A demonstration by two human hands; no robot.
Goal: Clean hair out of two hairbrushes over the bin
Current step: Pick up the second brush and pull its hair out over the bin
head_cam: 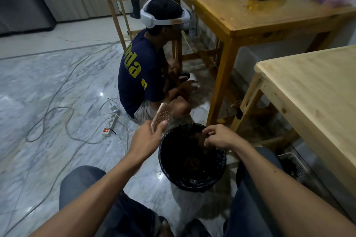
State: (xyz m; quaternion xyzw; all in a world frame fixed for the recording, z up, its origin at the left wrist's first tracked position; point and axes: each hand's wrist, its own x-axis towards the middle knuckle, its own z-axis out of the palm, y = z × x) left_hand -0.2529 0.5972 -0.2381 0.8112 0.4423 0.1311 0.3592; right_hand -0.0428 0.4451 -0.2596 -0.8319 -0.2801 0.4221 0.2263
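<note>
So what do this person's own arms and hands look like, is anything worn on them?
Both forearms are bare up to the bottom edge of the picture: no sleeves, gloves or watch show. The left hand and right hand carry no rings that I can make out. Below them, the knees are in dark blue jeans.

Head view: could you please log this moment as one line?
left hand: grips hairbrush | right hand: fingers curled over bin | contents: unclear

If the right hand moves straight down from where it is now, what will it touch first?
Most likely the inside of the bin. The right hand hangs above its open mouth near the far rim, with the fingers curled downward. Depth is unclear, so it might brush the rim first.
</note>
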